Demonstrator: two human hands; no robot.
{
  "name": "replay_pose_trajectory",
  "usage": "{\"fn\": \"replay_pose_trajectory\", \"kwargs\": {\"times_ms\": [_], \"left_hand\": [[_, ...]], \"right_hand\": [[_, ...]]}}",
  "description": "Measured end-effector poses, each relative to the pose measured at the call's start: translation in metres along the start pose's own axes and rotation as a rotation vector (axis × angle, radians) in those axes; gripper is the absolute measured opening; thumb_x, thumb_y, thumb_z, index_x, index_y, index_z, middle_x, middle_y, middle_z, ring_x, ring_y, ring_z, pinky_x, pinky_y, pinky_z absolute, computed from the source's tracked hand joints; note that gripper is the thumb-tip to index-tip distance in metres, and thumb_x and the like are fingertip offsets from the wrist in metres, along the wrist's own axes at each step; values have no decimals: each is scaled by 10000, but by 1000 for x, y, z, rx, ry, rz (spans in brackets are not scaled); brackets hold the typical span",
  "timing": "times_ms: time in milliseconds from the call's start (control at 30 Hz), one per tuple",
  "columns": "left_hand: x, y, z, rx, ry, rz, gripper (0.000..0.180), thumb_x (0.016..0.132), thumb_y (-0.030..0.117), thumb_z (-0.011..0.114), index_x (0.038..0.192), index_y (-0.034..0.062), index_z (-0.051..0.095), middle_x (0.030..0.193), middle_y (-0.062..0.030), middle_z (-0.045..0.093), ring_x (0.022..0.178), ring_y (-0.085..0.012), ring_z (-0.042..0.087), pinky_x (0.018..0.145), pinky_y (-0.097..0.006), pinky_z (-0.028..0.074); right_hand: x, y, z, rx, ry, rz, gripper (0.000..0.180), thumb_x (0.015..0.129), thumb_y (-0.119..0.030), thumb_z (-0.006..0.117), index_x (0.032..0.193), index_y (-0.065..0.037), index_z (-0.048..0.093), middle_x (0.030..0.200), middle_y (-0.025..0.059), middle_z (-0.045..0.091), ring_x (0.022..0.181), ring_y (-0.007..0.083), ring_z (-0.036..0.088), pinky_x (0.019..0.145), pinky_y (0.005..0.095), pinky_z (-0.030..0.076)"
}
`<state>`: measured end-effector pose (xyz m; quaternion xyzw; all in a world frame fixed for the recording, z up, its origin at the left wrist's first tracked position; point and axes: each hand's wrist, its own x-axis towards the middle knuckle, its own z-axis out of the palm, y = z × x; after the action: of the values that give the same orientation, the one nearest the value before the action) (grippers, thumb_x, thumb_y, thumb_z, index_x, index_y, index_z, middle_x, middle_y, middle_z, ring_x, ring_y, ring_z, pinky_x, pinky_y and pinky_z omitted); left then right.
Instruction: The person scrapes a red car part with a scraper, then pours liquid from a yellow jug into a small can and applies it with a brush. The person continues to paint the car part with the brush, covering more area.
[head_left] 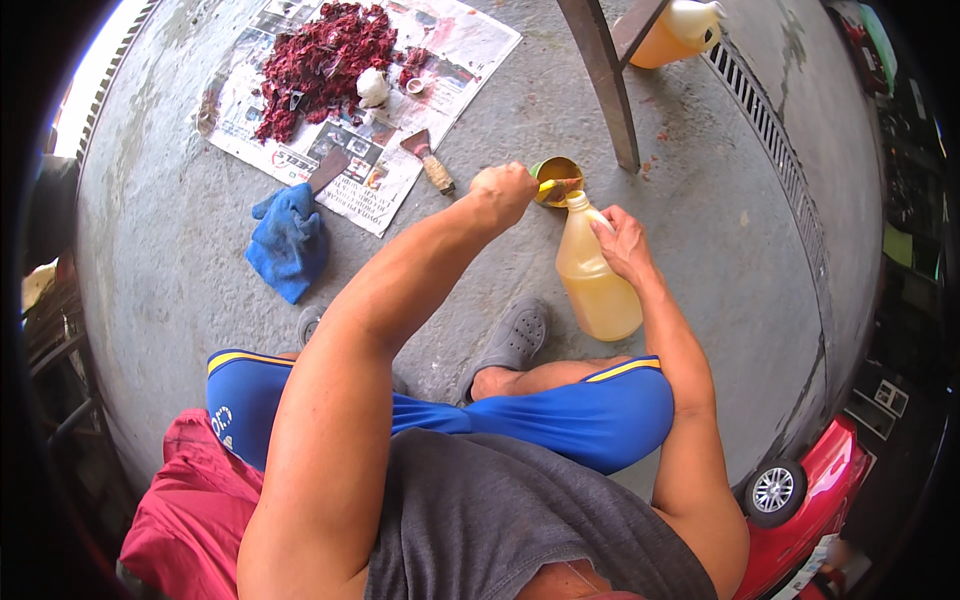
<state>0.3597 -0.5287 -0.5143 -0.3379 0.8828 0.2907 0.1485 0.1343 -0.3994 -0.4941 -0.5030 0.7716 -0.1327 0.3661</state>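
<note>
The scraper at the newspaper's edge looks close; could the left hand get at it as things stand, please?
Probably yes: the scraper lies near the left hand with nothing standing between them, though that hand seems to hold a yellow-handled tool, which may need setting down first.

Print and lettering on a newspaper, a pair of shorts and a car's plate.
The spread newspaper (470,60) on the floor bears the most: small dark columns beside printed photographs, bold white capitals on a red block at the near edge, and heavier black capitals in slanting lines toward the near right corner. White rounded characters stand on the left leg of the blue shorts (250,395), and dark characters on the white plate (803,570) of the red car (815,500), partly cut off.
</note>
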Motion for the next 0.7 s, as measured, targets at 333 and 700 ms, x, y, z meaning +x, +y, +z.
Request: {"fn": "replay_pose_trajectory", "kwargs": {"times_ms": [333, 700], "left_hand": [[-21, -34, -7, -288, 272, -27, 325, 726, 3, 688, 1049, 27, 663, 1108, -207, 633, 1015, -422, 666, 849, -485, 569], [-70, -69, -14, -651, 393, -239, 411, 613, 220, 852, 827, -27, 603, 715, -166, 639, 716, -329, 660, 706, -440, 500]], "right_hand": [[-2, 0, -5, -15, 15, -5, 272, 919, -224, 685, 1026, 21, 636, 909, 224, 714, 844, 355, 698, 783, 432, 535], [-45, 71, -73, 355, 416, 184, 261, 887, -194, 800, 852, -9, 618, 754, 57, 689, 604, 99, 581, 545, 286, 477]]}}
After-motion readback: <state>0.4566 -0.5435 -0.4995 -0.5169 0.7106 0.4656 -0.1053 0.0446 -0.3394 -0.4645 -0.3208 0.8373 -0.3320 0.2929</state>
